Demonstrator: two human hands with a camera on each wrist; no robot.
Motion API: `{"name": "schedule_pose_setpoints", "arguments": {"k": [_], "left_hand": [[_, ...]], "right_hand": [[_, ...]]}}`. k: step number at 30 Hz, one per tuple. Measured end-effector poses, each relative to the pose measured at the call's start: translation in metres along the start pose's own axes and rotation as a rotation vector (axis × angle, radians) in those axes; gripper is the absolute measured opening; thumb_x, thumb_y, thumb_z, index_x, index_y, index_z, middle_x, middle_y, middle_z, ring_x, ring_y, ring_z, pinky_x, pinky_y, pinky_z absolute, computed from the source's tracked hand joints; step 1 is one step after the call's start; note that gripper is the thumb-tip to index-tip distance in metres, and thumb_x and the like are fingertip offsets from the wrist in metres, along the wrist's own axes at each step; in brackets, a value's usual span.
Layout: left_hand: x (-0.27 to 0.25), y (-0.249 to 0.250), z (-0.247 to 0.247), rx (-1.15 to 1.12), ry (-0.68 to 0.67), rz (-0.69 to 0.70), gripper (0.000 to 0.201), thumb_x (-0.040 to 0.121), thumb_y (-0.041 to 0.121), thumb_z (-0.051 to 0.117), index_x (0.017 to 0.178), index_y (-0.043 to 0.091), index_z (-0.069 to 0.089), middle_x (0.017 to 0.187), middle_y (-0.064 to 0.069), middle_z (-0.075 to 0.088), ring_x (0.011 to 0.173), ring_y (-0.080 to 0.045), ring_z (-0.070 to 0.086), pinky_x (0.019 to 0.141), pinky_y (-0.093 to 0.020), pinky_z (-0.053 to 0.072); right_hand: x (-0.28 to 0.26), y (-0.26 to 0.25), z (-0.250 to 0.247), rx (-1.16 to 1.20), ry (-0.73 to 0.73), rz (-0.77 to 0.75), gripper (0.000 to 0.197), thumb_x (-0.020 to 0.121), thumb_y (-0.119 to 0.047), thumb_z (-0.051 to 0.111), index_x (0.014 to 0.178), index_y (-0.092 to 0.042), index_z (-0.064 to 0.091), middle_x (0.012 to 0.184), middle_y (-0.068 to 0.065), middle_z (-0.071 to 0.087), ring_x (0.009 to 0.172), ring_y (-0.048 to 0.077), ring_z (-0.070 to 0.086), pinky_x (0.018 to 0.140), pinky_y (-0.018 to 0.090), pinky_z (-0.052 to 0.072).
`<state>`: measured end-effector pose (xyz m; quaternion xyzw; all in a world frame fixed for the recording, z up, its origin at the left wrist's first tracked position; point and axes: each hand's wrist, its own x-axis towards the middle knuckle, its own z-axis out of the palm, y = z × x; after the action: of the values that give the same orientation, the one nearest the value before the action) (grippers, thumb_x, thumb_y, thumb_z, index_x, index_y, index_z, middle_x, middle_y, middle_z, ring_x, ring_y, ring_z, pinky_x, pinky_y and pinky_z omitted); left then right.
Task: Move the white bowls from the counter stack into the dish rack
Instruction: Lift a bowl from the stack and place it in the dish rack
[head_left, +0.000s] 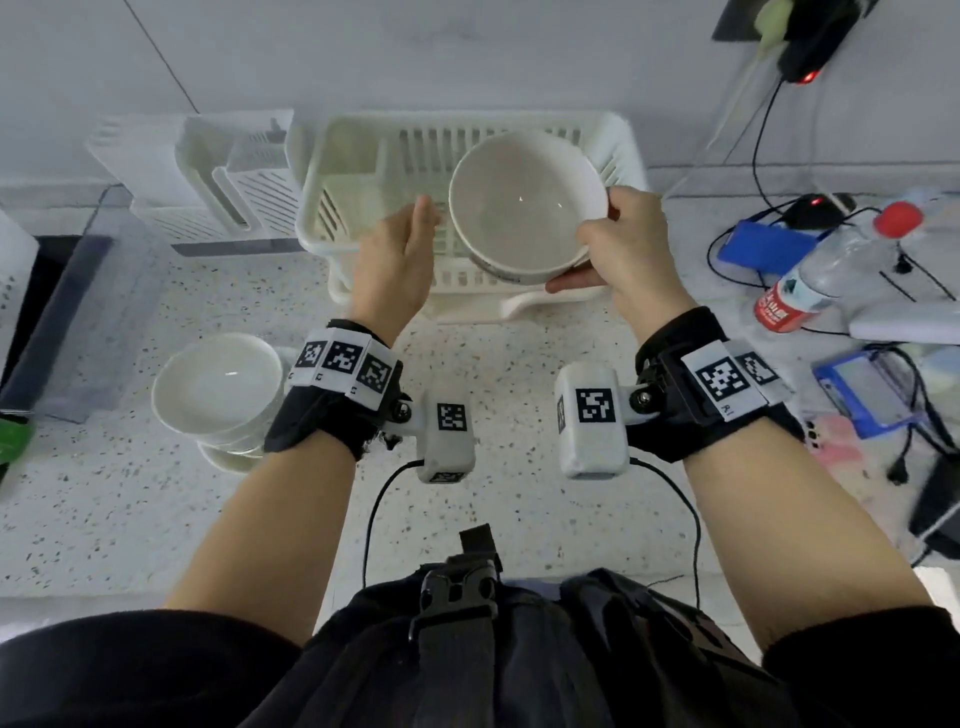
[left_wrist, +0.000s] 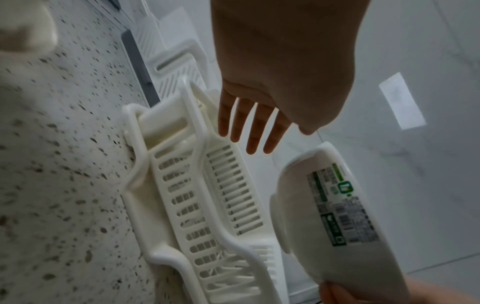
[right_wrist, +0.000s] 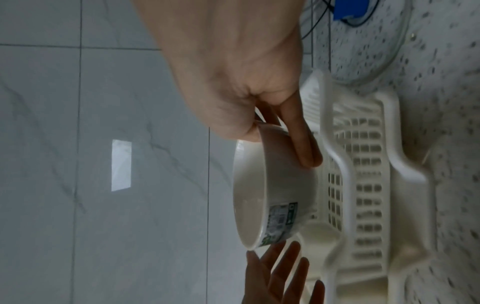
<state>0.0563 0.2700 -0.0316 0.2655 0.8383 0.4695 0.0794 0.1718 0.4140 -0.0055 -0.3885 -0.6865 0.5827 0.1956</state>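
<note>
My wrists wear black straps (head_left: 675, 374) with white tag-printed blocks (head_left: 343, 366), white camera pods (head_left: 592, 421) trailing thin black cables (head_left: 374, 514); black sleeves lower frame.

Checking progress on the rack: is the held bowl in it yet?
Not yet: the right hand holds the bowl tilted above the dish rack.

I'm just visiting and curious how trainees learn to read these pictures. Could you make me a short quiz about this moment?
1. True or false: the round white ceramic bowl already rests inside the slotted white plastic dish rack.
2. Which hand grips that bowl? A) left hand B) right hand C) both
3. Fill in: the remaining stack of white bowls stands on the speckled stone counter, on the person's ____ side.

Key:
1. False; it is held over the rack.
2. B; the left hand is open beside it, fingers straight.
3. left
</note>
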Motion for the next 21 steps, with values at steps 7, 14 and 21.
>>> {"name": "schedule_pose_setpoints", "arguments": {"k": [7,14,21], "left_hand": [[0.045,0.01,0.054,0.23,-0.206,0.029,0.037,0.096,0.029,0.042,0.12,0.007,0.058,0.117,-0.005,0.065,0.104,-0.02,0.059,0.088,-0.03,0.044],[0.088,0.005,0.079,0.361,-0.383,-0.056,0.04,0.096,0.022,0.044,0.134,0.009,0.047,0.137,-0.008,0.053,0.119,-0.026,0.055,0.104,-0.04,0.044],[0.124,-0.019,0.092,0.473,-0.547,-0.162,0.041,0.096,0.02,0.039,0.136,0.012,0.043,0.139,-0.012,0.051,0.119,-0.028,0.054,0.097,-0.034,0.043]], "right_hand": [[0.055,0.012,-0.033,0.056,0.051,0.034,0.035,0.084,0.01,0.04,0.113,-0.001,0.056,0.108,0.008,0.053,0.08,0.029,0.062,0.06,0.048,0.062],[0.122,0.008,-0.024,0.095,0.028,0.132,0.039,0.085,0.012,0.035,0.117,-0.001,0.053,0.098,0.003,0.052,0.075,0.031,0.063,0.055,0.046,0.062],[0.182,0.025,0.018,0.073,-0.03,0.303,0.052,0.09,0.012,0.03,0.14,0.001,0.032,0.138,0.018,0.039,0.062,0.029,0.06,0.049,0.043,0.06]]}}
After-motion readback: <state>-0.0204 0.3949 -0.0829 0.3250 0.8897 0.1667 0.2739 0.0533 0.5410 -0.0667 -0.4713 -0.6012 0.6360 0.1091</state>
